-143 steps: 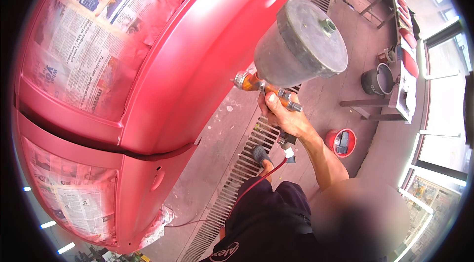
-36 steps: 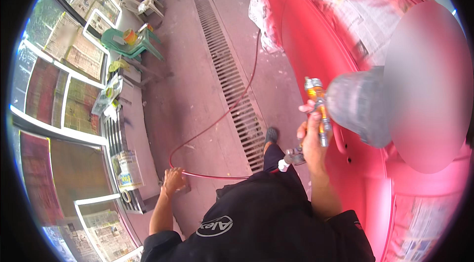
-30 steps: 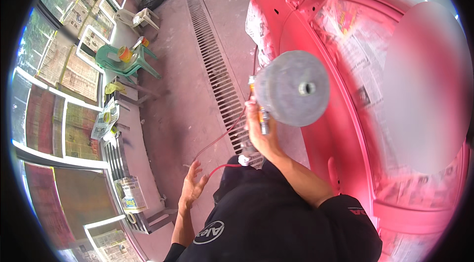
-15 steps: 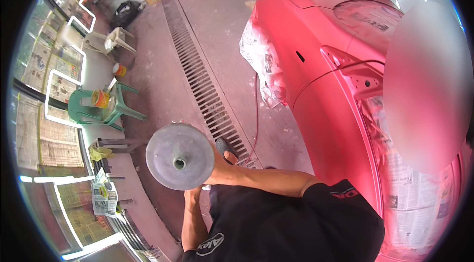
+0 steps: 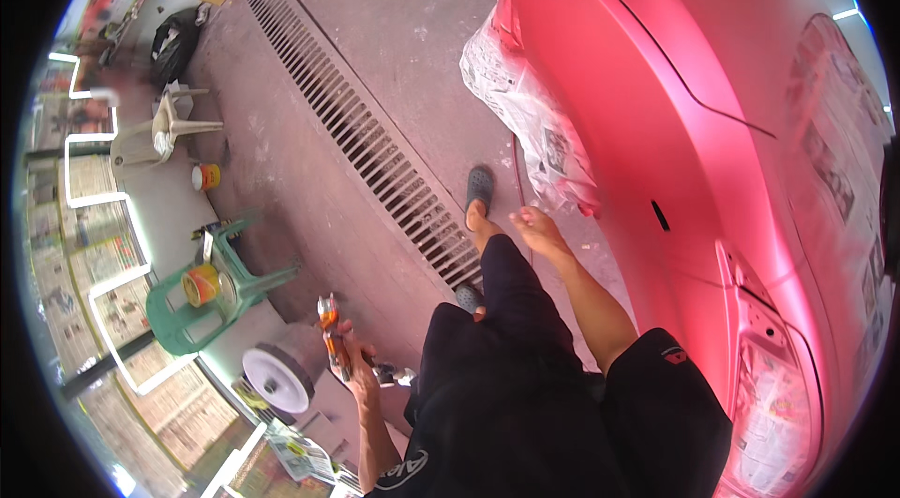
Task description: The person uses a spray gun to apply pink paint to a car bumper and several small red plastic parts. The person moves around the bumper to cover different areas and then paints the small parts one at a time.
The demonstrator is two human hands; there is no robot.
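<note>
My left hand [image 5: 354, 353] is wrapped round an orange and silver spray gun [image 5: 335, 339], low on the left. A round grey cup with a flat lid [image 5: 277, 378] tilts beside the gun and seems joined to it, though the joint does not show. Behind the grip are small metal and white parts that I cannot make out. My right hand [image 5: 542, 231] hangs in front of me, bare, its fingers loosely bent and a little apart. Nearest to it is the pinkish-red car body [image 5: 628, 160], its front side draped with white plastic sheeting [image 5: 525, 95].
A long floor grate [image 5: 347, 132] runs away from my feet. At left stand a green plastic chair [image 5: 178, 310] bearing a yellow-orange tub [image 5: 201, 285], a pale chair [image 5: 164, 132] and another tub [image 5: 206, 177]. Newspaper [image 5: 773, 404] masks the car's windows. A thin hose [image 5: 517, 165] lies near the sheeting.
The spray gun and cup have dropped away from my head toward the lower left. My right hand has left them and swung out to the right. My view has turned.
</note>
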